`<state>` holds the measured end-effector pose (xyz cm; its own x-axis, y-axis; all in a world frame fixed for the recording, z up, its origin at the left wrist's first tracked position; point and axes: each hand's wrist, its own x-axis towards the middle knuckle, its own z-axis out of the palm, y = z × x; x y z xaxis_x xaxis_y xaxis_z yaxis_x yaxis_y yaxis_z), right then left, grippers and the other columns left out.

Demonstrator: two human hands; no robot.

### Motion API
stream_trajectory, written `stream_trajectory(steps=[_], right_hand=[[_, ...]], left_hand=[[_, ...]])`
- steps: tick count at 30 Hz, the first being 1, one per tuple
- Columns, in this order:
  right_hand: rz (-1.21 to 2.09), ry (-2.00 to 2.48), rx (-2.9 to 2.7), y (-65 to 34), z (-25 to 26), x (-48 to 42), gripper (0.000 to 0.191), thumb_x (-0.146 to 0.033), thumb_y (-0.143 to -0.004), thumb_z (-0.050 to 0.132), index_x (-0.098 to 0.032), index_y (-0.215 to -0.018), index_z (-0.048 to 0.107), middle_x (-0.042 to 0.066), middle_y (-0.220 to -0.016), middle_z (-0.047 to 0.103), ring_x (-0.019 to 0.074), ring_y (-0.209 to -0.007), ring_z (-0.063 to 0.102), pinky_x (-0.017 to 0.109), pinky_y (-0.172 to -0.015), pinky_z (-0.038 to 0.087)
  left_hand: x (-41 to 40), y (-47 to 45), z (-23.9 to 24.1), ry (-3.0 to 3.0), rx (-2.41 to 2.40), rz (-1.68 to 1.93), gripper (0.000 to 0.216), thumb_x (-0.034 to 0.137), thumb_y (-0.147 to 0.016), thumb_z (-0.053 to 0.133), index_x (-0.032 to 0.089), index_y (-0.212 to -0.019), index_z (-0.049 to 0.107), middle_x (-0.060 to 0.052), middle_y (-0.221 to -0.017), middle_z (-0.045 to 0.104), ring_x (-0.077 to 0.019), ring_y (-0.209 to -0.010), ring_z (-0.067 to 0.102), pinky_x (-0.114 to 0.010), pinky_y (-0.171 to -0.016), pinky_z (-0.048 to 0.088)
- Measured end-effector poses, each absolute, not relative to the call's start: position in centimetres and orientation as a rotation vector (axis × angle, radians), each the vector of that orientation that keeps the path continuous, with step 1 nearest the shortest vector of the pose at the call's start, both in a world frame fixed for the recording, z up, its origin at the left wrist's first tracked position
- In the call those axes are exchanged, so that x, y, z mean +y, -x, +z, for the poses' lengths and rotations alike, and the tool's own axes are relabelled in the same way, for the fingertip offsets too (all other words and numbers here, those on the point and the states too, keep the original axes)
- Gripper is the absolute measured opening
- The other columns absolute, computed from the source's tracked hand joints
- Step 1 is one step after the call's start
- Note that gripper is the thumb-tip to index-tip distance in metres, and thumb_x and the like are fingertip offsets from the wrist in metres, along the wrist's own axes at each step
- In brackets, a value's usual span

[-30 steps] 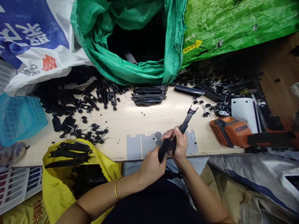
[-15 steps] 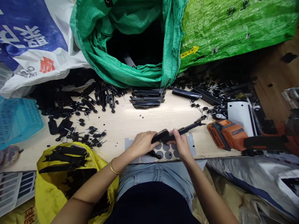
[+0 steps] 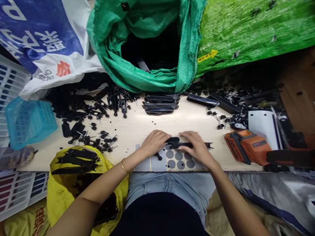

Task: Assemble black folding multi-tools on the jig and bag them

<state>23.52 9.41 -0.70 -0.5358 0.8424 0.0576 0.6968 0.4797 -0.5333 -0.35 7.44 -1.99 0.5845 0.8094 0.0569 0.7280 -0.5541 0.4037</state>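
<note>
**Black handle part laid flat on the bench, both hands resting on it.**

The black part (image 3: 187, 144), held up off the bench a second ago, now lies flat on the grey dotted sheet (image 3: 172, 161) at the near edge of the wooden bench (image 3: 137, 126); left hand (image 3: 155, 143) grasps its thick end, right hand (image 3: 198, 150) presses on its shaft. Far centre, the green sack (image 3: 115, 65) gapes, its contents dark; near left, the yellow bag (image 3: 64, 186) holds similar black parts; the blue basket (image 3: 29, 121) at left shows nothing inside.

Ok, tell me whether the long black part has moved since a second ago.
Yes: the long black part has come down flat onto the grey dotted sheet.
</note>
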Motion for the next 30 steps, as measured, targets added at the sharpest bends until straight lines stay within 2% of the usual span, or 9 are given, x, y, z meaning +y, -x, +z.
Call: stream_trajectory(steps=[4, 7, 11, 14, 16, 19, 23, 27, 30], right_hand=[[0.094, 1.845, -2.170, -27.2, -1.0, 13.9, 0.040, -0.040, -0.087, 0.047, -0.012, -0.113, 0.057, 0.018, -0.101, 0.059, 0.0313, -0.098, 0.052, 0.042, -0.078, 0.040], [-0.048, 2.115, -2.227, -27.5, -1.3, 17.7, 0.038, -0.033, -0.089, 0.039, -0.007, -0.108, 0.060, 0.022, -0.099, 0.058, 0.0301, -0.089, 0.052, 0.038, -0.068, 0.034], [-0.059, 2.182, -2.221, -26.6, -1.1, 20.6, 0.035, -0.024, -0.089, 0.034, -0.008, -0.101, 0.063, 0.023, -0.097, 0.059, 0.0289, -0.087, 0.051, 0.036, -0.064, 0.030], [-0.128, 2.169, -2.161, -27.1, -1.2, 21.1, 0.033, -0.027, -0.085, 0.043, -0.009, -0.103, 0.064, 0.025, -0.102, 0.057, 0.0327, -0.093, 0.048, 0.037, -0.064, 0.032], [-0.110, 2.071, -2.241, -27.5, -1.6, 21.0, 0.035, -0.026, -0.083, 0.045, -0.008, -0.107, 0.062, 0.024, -0.102, 0.057, 0.0322, -0.093, 0.048, 0.038, -0.068, 0.035], [-0.015, 1.889, -2.353, -27.7, -2.2, 20.5, 0.034, -0.019, -0.080, 0.042, -0.010, -0.106, 0.062, 0.020, -0.099, 0.056, 0.0294, -0.091, 0.049, 0.039, -0.076, 0.039], [0.063, 1.839, -2.224, -28.1, -2.2, 19.9, 0.031, -0.019, -0.078, 0.045, -0.013, -0.103, 0.061, 0.017, -0.100, 0.055, 0.0295, -0.095, 0.049, 0.043, -0.083, 0.041], [0.192, 1.746, -2.209, -27.1, -1.5, 18.9, 0.030, -0.022, -0.082, 0.043, -0.015, -0.107, 0.059, 0.015, -0.103, 0.057, 0.0279, -0.098, 0.051, 0.041, -0.082, 0.044], [0.272, 1.691, -2.230, -24.8, -1.6, 18.9, 0.034, -0.025, -0.084, 0.044, -0.016, -0.114, 0.057, 0.014, -0.109, 0.056, 0.0267, -0.100, 0.052, 0.038, -0.081, 0.045]], left_hand=[[8.2, 0.0, -1.8, -2.514, 1.227, 0.313, 0.027, 0.018, -0.089, 0.049, 0.017, -0.116, 0.052, -0.007, -0.106, 0.064, -0.0189, -0.101, 0.056, -0.034, -0.087, 0.045], [8.4, -0.4, -1.4, -2.550, 1.121, 0.398, 0.033, 0.021, -0.088, 0.049, 0.014, -0.120, 0.050, -0.009, -0.109, 0.063, -0.0206, -0.104, 0.056, -0.035, -0.090, 0.044], [8.6, 0.8, -0.9, -2.548, 1.117, 0.671, 0.040, 0.011, -0.086, 0.042, 0.009, -0.125, 0.048, -0.010, -0.106, 0.064, -0.0204, -0.100, 0.057, -0.034, -0.090, 0.046], [9.9, 4.5, -1.1, -2.373, 1.590, 0.819, 0.044, -0.001, -0.083, 0.032, 0.011, -0.121, 0.052, -0.008, -0.098, 0.065, -0.0180, -0.095, 0.058, -0.033, -0.083, 0.049], [11.4, 8.0, -1.3, -2.198, 1.986, 0.741, 0.048, -0.005, -0.080, 0.029, 0.011, -0.118, 0.054, -0.012, -0.104, 0.063, -0.0207, -0.098, 0.057, -0.038, -0.083, 0.048], [14.1, 12.7, -1.5, -2.174, 2.179, 0.418, 0.034, 0.003, -0.082, 0.039, 0.013, -0.106, 0.062, -0.015, -0.111, 0.061, -0.0293, -0.104, 0.052, -0.047, -0.085, 0.043], [16.6, 15.2, -1.6, -2.312, 2.053, 0.281, 0.022, 0.012, -0.084, 0.045, 0.016, -0.091, 0.066, -0.013, -0.097, 0.064, -0.0297, -0.100, 0.052, -0.049, -0.090, 0.038], [14.9, 13.4, -0.2, -2.198, 2.035, 0.663, 0.020, 0.018, -0.083, 0.050, 0.017, -0.095, 0.066, -0.010, -0.094, 0.065, -0.0259, -0.096, 0.055, -0.046, -0.093, 0.039], [11.4, 10.5, 1.1, -1.786, 1.910, 1.039, 0.025, 0.029, -0.084, 0.052, 0.017, -0.102, 0.065, -0.007, -0.090, 0.064, -0.0190, -0.085, 0.059, -0.036, -0.082, 0.048]])
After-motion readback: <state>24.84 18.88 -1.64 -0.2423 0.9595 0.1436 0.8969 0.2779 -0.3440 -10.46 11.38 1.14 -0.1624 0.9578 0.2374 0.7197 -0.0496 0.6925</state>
